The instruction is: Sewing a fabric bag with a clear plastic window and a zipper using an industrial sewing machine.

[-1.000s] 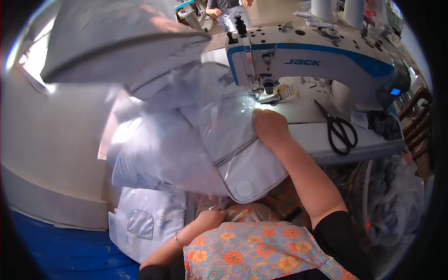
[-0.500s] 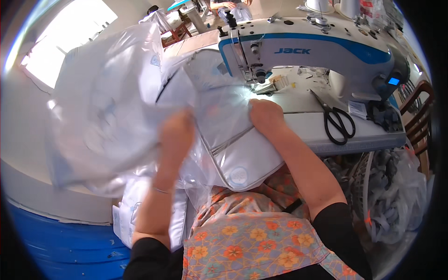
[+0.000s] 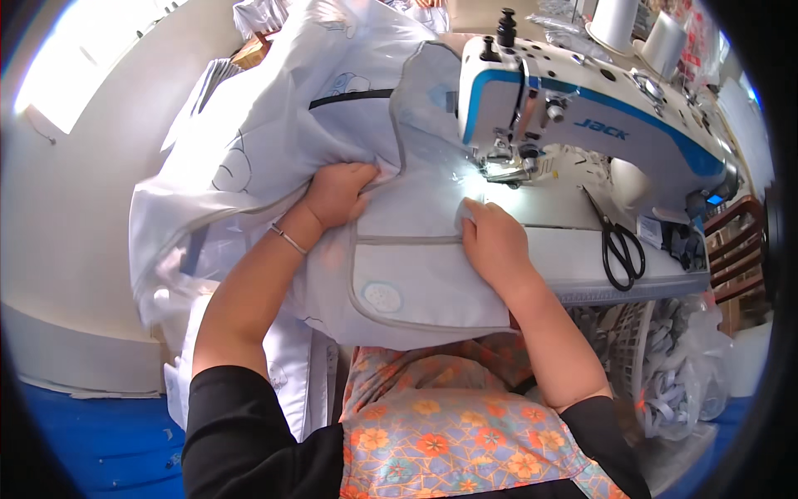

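Observation:
A large sheet of pale, glossy fabric (image 3: 416,208) with grey bound edges and a round patch spreads over the table and hangs off its near left side. My left hand (image 3: 339,196) grips a fold of it beside a grey edge, fingers curled and fingertips partly hidden in the cloth. Close in front of the lit needle area, my right hand (image 3: 496,245) pinches the fabric's right edge between thumb and fingers. The white and blue sewing machine (image 3: 573,108) stands just beyond, its presser foot (image 3: 507,173) over or beside the cloth; I cannot tell which.
Black-handled scissors (image 3: 622,249) lie on the table right of my right hand. Thread cones (image 3: 615,23) stand behind the machine. Below the table at right is a basket (image 3: 625,341) beside a clear bag of scraps (image 3: 677,366). A wooden chair (image 3: 736,249) stands farther right.
My left hand has stopped its blurred sweep and come to rest on the fabric. The raised, billowing cloth at left has settled lower. The view has shifted, placing the machine farther right.

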The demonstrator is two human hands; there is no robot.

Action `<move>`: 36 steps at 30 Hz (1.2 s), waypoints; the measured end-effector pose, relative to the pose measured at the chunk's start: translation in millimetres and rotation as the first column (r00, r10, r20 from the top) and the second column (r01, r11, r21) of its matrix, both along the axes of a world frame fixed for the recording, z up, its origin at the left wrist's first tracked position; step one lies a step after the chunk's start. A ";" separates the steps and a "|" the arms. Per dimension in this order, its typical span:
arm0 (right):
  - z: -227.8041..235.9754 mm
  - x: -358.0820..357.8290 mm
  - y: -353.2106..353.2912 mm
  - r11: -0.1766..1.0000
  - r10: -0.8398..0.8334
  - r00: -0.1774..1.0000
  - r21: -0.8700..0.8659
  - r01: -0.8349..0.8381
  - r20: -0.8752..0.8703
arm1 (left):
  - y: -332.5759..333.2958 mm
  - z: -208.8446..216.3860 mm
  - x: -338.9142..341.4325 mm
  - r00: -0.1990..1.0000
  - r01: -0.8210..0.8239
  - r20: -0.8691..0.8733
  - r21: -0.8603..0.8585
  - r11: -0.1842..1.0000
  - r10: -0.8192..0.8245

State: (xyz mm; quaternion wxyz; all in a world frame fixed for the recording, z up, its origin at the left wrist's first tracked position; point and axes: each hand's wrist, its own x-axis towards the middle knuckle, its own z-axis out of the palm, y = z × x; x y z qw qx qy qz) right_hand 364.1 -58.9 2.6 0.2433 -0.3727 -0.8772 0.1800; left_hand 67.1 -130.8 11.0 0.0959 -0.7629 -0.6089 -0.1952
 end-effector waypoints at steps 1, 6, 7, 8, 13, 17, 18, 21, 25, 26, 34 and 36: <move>-1.5 0.3 -1.7 0.999 0.018 1.000 0.046 -0.018 -0.004 | 0.2 -0.8 -4.9 1.000 0.010 -0.021 -0.008 1.000 -0.010; -1.4 3.0 -6.4 0.993 -0.009 1.000 0.114 0.007 0.020 | -11.7 7.9 3.6 0.999 0.049 -0.011 -0.013 0.999 -0.049; -0.8 1.8 -6.8 0.992 -0.011 1.000 0.124 0.008 0.024 | -19.4 10.4 5.1 1.000 0.011 -0.028 -0.059 0.998 -0.013; 0.7 1.3 -7.7 0.992 -0.004 1.000 0.130 0.000 0.027 | -28.0 14.8 6.8 0.998 -0.031 -0.048 -0.104 0.994 0.026; -4.1 0.4 -12.5 0.987 -0.009 0.999 0.162 0.002 0.040 | -55.7 43.1 19.4 0.972 0.168 -0.182 0.099 0.981 -0.148; -5.5 8.9 -13.3 0.980 -0.006 1.000 0.201 0.003 0.018 | -71.5 50.8 68.5 0.924 0.368 0.118 -0.018 0.930 -0.364; -5.8 9.6 -13.7 0.979 -0.007 1.000 0.204 0.004 0.014 | -71.9 49.4 82.8 0.926 0.365 0.116 -0.018 0.931 -0.360; -6.1 12.6 -15.1 0.979 -0.013 1.000 0.205 0.011 0.008 | -58.8 44.4 113.0 0.977 0.111 0.190 -0.063 0.992 -0.097; -5.6 12.9 -16.3 0.981 -0.022 1.000 0.195 0.017 0.022 | -29.1 27.9 115.0 0.999 0.045 -0.021 0.042 0.998 -0.044; -5.9 12.7 -16.1 0.980 -0.022 1.000 0.196 0.018 0.022 | -20.9 25.8 115.1 0.998 0.025 -0.065 -0.010 1.000 -0.026; -17.7 20.4 -16.1 0.986 -0.015 0.999 0.163 0.022 -0.042 | 21.8 24.4 132.1 0.986 -0.010 -0.164 -0.250 0.968 -0.033; -22.4 22.4 -4.4 0.990 -0.025 0.999 0.137 0.029 -0.035 | 32.1 21.2 139.3 0.978 0.107 -0.167 -0.121 0.987 -0.126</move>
